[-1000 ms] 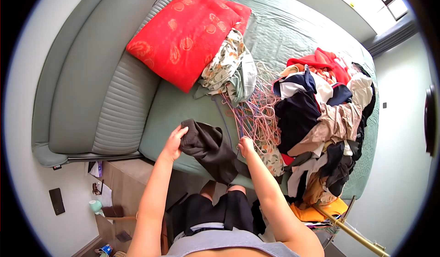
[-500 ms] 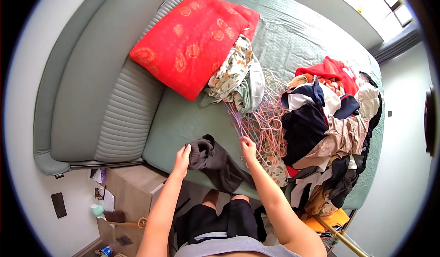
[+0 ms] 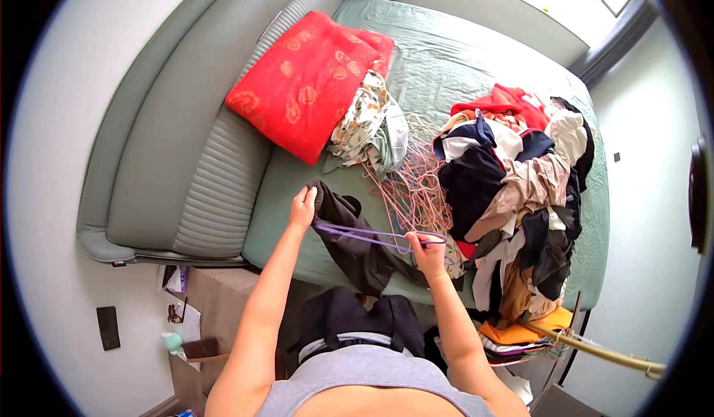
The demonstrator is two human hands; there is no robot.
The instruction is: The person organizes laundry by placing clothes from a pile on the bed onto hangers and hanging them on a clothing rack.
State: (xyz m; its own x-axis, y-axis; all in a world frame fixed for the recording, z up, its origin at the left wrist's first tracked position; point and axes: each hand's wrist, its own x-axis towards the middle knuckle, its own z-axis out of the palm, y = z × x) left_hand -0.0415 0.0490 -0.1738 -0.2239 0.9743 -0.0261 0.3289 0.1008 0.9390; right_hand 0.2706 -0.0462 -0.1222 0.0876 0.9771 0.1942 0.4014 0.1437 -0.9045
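Observation:
My left hand (image 3: pixel 303 207) grips the upper end of a dark brown garment (image 3: pixel 355 250), which hangs down over the bed edge. My right hand (image 3: pixel 428 255) is closed round a purple hanger (image 3: pixel 364 235), whose long side reaches left across the garment to near my left hand. Beyond my hands a tangle of pink hangers (image 3: pixel 416 186) lies on the green bed sheet (image 3: pixel 290 186). To its right is a big heap of mixed clothes (image 3: pixel 520 179).
A red folded quilt (image 3: pixel 309 82) and a leaf-patterned cloth (image 3: pixel 368 123) lie by the grey headboard (image 3: pixel 186 134). At lower right, a gold-coloured pole (image 3: pixel 595 348) runs beside folded orange clothing (image 3: pixel 520 331). A bedside cabinet (image 3: pixel 223 298) stands at lower left.
My right hand has drawn the purple hanger out of the tangle and across the brown garment. My left hand still grips the garment, now held slightly higher.

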